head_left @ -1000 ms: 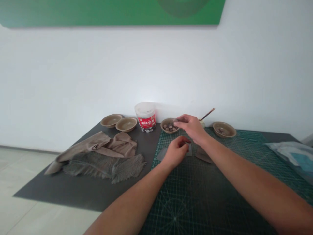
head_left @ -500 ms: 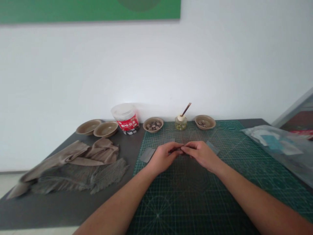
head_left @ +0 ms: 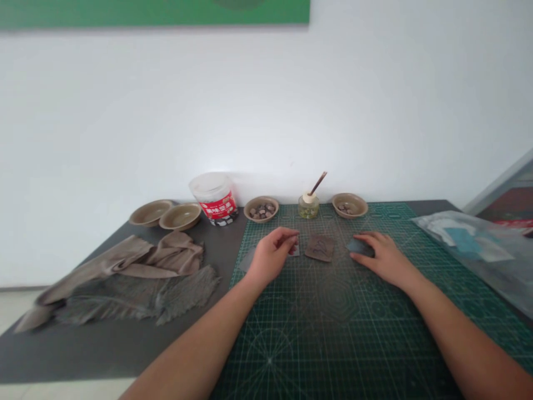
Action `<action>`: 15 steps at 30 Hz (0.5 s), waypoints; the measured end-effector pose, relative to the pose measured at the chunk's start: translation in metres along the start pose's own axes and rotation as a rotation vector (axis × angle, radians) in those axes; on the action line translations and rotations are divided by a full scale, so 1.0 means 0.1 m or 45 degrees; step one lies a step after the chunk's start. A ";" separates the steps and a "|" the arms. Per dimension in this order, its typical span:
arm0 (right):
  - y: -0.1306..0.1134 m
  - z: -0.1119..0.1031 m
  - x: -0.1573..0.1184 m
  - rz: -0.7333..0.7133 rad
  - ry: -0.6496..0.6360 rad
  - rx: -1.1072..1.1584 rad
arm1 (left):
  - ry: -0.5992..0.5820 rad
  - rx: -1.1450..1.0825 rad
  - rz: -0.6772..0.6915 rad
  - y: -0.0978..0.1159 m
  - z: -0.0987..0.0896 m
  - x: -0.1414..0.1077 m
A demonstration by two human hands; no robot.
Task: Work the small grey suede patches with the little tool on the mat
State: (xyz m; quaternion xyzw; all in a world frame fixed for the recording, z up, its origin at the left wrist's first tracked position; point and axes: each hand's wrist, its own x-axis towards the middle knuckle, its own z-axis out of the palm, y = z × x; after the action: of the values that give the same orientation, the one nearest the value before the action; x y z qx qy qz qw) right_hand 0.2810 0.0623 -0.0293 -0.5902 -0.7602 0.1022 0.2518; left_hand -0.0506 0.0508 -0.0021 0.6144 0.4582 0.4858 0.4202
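Observation:
My left hand (head_left: 275, 253) is raised over the mat, thumb and fingertips pinched together; whatever they may hold is too small to make out. Partly behind those fingers lies a pale square piece (head_left: 295, 248). My right hand (head_left: 381, 254) has thumb and fingers apart around a small grey-blue sheet (head_left: 356, 246) on the mat. Between the hands lies a brown square pad (head_left: 320, 248) with dark marks on top. Left of my left hand, a translucent grey sheet (head_left: 246, 260) is partly covered.
A green cutting mat (head_left: 316, 339) covers much of the dark table. Along the wall stand bowls with small brown pieces (head_left: 261, 210) (head_left: 350, 206), a glass jar with a brush (head_left: 308, 206), a plastic tub (head_left: 216, 200) and two bowls (head_left: 181, 218). Cloths (head_left: 137, 283) lie left, a plastic bag (head_left: 470, 244) right.
My hands were together at the middle of the mat and have parted. The right moved right to the grey-blue sheet, the left slightly left. The brown square pad now shows between them.

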 end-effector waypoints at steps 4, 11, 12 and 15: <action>-0.07 0.11 -0.01 -0.020 -0.037 0.034 | -0.008 -0.091 -0.007 0.03 0.02 -0.02; -0.14 0.13 0.04 0.098 -0.008 0.069 | -0.072 -0.038 -0.013 0.06 0.02 -0.02; -0.14 0.13 0.04 0.133 -0.004 0.071 | -0.070 -0.027 -0.011 0.05 0.01 -0.02; -0.13 0.11 0.06 0.221 -0.004 0.089 | -0.073 0.005 0.007 0.05 0.01 -0.02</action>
State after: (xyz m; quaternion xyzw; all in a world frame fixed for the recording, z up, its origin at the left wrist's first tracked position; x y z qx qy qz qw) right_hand 0.2637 0.0658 -0.0316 -0.6445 -0.7026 0.1511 0.2612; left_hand -0.0494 0.0481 0.0018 0.6302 0.4451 0.4683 0.4305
